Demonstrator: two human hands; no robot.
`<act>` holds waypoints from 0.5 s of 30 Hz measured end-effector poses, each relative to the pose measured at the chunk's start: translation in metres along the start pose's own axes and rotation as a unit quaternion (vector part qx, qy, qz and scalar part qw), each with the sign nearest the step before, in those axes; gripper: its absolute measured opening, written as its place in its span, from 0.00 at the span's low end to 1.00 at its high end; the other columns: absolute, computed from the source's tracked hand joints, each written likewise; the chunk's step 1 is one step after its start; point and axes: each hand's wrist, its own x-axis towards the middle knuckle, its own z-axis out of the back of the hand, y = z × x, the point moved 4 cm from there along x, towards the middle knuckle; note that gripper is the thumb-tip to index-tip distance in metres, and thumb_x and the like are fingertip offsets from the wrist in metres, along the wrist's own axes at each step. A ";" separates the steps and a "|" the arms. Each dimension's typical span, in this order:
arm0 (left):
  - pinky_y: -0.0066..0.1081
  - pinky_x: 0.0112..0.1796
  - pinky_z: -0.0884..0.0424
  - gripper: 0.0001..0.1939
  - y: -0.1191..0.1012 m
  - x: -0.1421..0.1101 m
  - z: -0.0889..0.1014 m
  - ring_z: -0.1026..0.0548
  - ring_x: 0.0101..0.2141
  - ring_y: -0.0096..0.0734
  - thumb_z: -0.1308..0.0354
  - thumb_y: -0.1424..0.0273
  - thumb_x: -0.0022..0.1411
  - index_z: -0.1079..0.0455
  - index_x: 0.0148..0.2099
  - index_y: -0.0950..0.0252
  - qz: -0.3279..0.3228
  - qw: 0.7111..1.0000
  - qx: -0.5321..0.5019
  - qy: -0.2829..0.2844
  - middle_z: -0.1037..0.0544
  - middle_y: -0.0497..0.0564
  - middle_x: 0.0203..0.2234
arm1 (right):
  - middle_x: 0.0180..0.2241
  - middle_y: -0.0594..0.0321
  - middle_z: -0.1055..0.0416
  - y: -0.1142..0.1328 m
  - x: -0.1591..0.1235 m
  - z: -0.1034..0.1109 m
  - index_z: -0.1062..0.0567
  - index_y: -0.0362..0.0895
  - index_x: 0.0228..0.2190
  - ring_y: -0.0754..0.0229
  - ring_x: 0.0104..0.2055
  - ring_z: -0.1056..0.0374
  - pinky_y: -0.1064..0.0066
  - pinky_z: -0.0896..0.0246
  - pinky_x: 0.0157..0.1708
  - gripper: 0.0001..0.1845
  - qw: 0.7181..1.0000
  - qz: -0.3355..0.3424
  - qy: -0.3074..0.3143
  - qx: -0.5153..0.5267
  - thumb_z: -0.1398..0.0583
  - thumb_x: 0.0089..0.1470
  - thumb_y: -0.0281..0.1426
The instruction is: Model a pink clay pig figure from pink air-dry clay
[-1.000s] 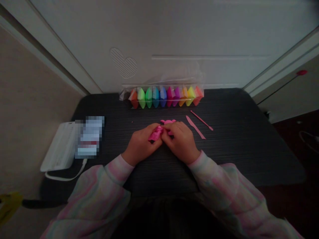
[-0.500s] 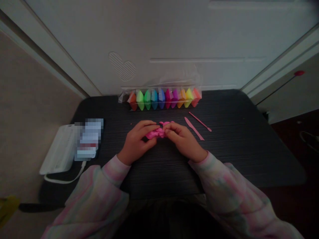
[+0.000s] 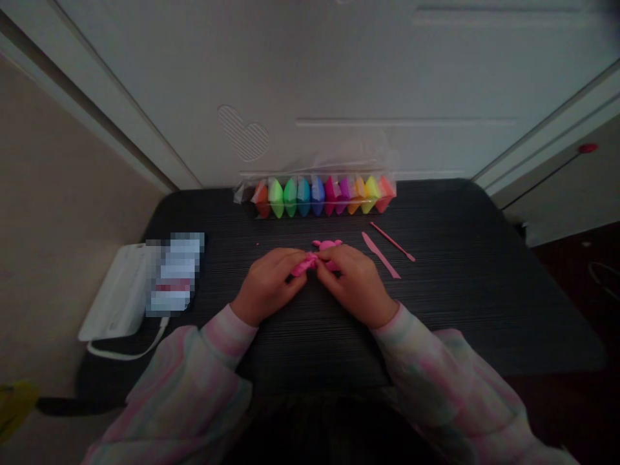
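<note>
Both of my hands meet over the middle of a dark table (image 3: 460, 303). My left hand (image 3: 269, 284) and my right hand (image 3: 352, 281) are closed on a piece of bright pink clay (image 3: 304, 263) pinched between the fingertips. Just behind my right hand's fingers another pink clay lump (image 3: 328, 245) lies on the table. Pastel striped sleeves cover both of my wrists.
A clear packet with several coloured clay blocks (image 3: 320, 194) stands at the table's far edge against a white door. Two pink modelling tools (image 3: 380, 254) (image 3: 392, 241) lie to the right of my hands. A white device with a cable (image 3: 119, 292) rests at the left edge.
The pink clay showed more between my fingers half a second ago; now my hands have closed in over it and it looks smaller. The camera view has shifted slightly.
</note>
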 end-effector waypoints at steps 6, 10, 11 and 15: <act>0.30 0.38 0.28 0.12 -0.004 0.002 0.002 0.25 0.36 0.30 0.46 0.78 0.51 0.31 0.39 0.65 0.022 0.998 -0.049 -0.025 0.22 0.52 0.35 | 0.25 0.64 0.31 -0.011 0.001 -0.002 0.31 0.43 0.25 0.64 0.28 0.36 0.70 0.40 0.31 0.04 0.960 -0.190 0.001 0.204 0.44 0.49 0.31; 0.29 0.38 0.28 0.11 -0.007 0.002 0.008 0.24 0.34 0.30 0.45 0.77 0.50 0.31 0.38 0.64 0.051 0.994 -0.078 -0.054 0.22 0.51 0.33 | 0.24 0.67 0.33 -0.019 0.001 -0.012 0.33 0.43 0.25 0.67 0.26 0.37 0.72 0.40 0.30 0.06 0.841 -0.282 0.015 0.461 0.46 0.49 0.33; 0.29 0.37 0.28 0.10 -0.007 0.002 0.008 0.24 0.33 0.29 0.45 0.77 0.50 0.31 0.38 0.64 0.060 0.993 -0.087 -0.054 0.22 0.50 0.32 | 0.24 0.68 0.34 -0.019 0.001 -0.014 0.33 0.43 0.25 0.67 0.26 0.37 0.72 0.40 0.30 0.06 0.818 -0.289 0.012 0.496 0.45 0.48 0.33; 0.27 0.35 0.28 0.09 -0.004 0.001 0.006 0.24 0.31 0.28 0.44 0.74 0.51 0.30 0.37 0.64 0.131 0.981 -0.140 -0.025 0.22 0.49 0.31 | 0.22 0.69 0.35 -0.020 0.001 -0.014 0.35 0.43 0.24 0.67 0.25 0.38 0.72 0.40 0.30 0.06 0.812 -0.288 -0.009 0.507 0.46 0.49 0.32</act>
